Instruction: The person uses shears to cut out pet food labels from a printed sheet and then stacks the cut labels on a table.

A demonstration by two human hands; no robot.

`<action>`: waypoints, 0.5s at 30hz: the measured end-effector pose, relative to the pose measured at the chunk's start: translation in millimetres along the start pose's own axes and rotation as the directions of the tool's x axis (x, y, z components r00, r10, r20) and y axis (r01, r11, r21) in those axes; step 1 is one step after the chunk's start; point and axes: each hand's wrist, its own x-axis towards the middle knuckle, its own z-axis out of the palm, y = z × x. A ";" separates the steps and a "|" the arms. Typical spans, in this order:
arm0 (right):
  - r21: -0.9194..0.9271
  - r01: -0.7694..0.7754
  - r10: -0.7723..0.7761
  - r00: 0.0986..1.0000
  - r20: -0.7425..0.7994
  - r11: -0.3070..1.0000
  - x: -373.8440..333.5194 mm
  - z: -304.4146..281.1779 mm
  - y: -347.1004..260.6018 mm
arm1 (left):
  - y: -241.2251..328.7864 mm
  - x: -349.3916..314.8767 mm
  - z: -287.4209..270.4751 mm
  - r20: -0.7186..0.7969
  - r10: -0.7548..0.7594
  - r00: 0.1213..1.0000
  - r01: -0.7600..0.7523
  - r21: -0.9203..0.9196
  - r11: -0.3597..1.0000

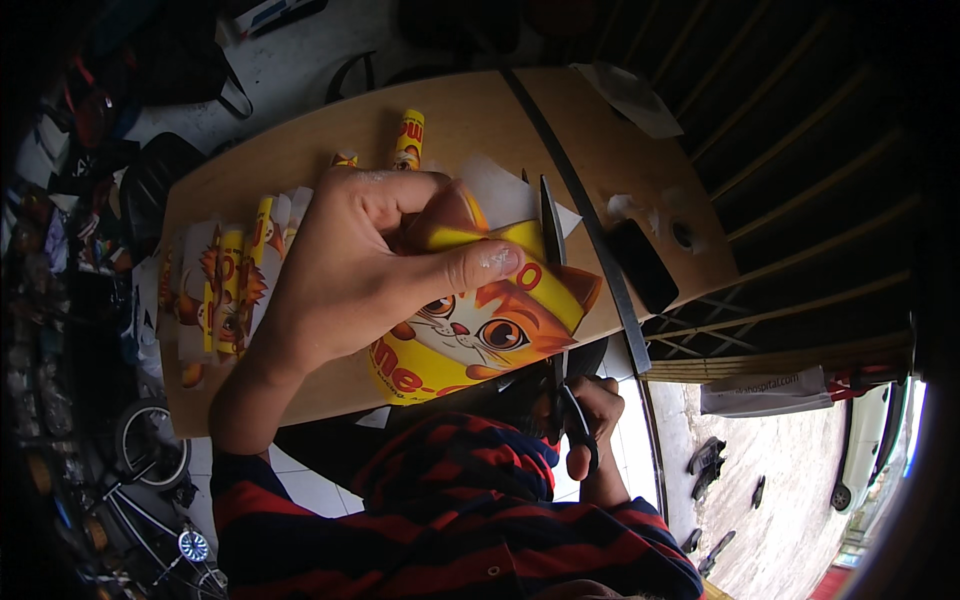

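Note:
My left hand (365, 260) pinches a printed paper cutout (490, 345) between thumb and fingers. The sheet is yellow and orange, shows a cartoon cat's face with pointed ears, and has white paper along its upper edge. Near the front edge of the table, my right hand (590, 425) is closed round the dark handles of a pair of scissors (556, 230). The scissor blades point away from me, parted, and reach past the right part of the cutout beside an ear. Part of the blades is hidden by the paper.
The wooden table (290, 140) carries a yellow rolled tube (409, 140) at the back and several similar printed pieces (230, 280) on the left. A black phone (641, 265) and a roll of tape (684, 236) lie on the right. A bicycle (150, 450) stands at lower left.

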 end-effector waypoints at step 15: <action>0.029 -0.205 0.207 0.972 -0.110 0.978 5.0 -5.8 3.6 | -9.7 17.1 -28.8 0.263 -0.126 0.957 0.085 0.161 0.983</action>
